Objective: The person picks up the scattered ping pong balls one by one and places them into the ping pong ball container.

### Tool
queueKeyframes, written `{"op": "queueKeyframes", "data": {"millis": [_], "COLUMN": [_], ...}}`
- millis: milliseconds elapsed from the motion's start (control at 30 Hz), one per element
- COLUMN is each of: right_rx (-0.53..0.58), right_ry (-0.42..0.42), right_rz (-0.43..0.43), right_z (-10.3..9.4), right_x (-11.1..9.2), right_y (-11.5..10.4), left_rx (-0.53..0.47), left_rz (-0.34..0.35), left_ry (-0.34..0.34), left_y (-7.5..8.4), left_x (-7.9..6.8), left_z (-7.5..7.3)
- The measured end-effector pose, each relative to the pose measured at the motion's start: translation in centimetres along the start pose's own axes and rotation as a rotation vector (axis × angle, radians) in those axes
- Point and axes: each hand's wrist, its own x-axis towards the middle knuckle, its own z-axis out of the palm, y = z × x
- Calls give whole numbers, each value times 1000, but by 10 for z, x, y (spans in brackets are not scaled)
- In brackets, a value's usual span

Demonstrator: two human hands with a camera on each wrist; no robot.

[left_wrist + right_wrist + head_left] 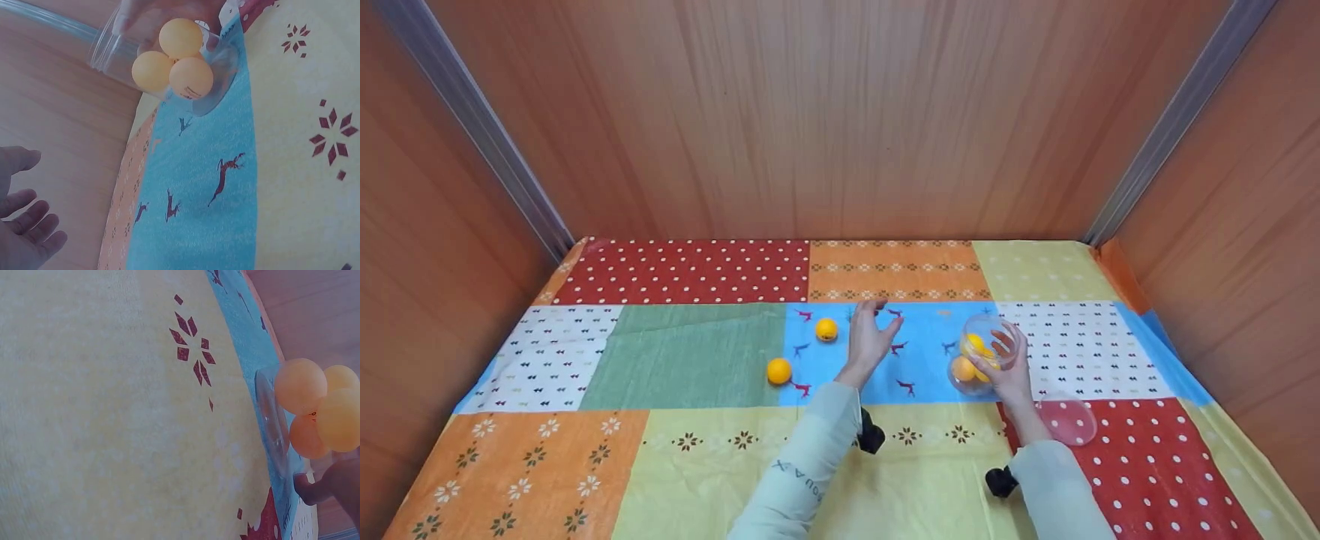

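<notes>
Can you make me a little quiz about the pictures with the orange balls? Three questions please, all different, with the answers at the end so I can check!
1. How many orange balls lie on the cloth, outside the clear jar that the right hand grips?

2. True or false: the left hand is holding nothing.

3. Where is the clear round disc?
A) Inside the jar
B) Mostly on the red dotted patch beside the right sleeve
C) In the left hand

Key: 1. Two. 2. True. 3. B.
</notes>
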Motion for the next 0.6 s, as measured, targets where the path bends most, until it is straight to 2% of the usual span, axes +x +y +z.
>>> {"op": "queueKeyframes", "data": {"millis": [100, 367, 600], "right_rx": [-6, 6, 14], "right_ry": [-2, -11, -13], "right_rz": [3, -9, 2], "right_z": [0, -1, 0], "right_x": [0, 0, 0], "right_y": [-1, -2, -1], "left_rx": [16, 63, 127], "left_rz": [-28, -45, -36], "left_ry": [5, 23, 98], "left_y": [-7, -24, -38], "left_x": [3, 6, 9], "left_z": [-4, -16, -24]}}
